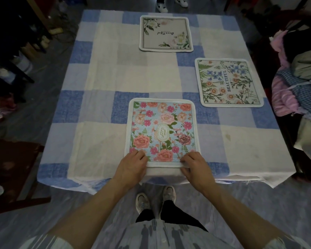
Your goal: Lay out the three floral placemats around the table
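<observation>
The pink-rose placemat (162, 132) lies flat at the near edge of the surface (90, 97), both hands (132, 165) curled on its near corners, pinching its white border. A careless tug could drag it over the edge. The pale placemat (166, 33) sits at the far edge, the blue-flowered placemat (229, 82) by the right edge.

My feed is dim and flat, with soft light falling evenly on the worktop (97, 83) and no glare or hard shadows. The room's edges sink into murky dark. Wide-angle distortion bends the borders, and detail is slightly soft.
</observation>
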The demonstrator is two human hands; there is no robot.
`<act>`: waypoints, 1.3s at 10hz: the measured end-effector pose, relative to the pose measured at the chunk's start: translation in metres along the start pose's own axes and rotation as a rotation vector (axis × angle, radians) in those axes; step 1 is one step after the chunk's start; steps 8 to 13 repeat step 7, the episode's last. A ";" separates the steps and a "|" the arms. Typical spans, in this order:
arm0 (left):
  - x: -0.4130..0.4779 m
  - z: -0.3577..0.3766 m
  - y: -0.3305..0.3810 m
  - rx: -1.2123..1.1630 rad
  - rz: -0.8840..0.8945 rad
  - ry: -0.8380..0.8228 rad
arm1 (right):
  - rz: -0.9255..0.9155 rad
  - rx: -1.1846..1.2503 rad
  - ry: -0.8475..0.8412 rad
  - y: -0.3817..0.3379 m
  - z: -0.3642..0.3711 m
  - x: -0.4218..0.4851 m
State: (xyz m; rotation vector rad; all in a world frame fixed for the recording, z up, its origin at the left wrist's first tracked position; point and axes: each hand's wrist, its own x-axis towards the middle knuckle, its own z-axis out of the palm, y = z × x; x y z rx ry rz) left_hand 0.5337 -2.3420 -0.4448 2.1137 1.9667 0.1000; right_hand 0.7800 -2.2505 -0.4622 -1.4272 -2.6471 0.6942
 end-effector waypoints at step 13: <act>0.009 0.011 0.009 -0.026 -0.082 -0.038 | 0.065 -0.030 -0.036 -0.001 0.000 0.007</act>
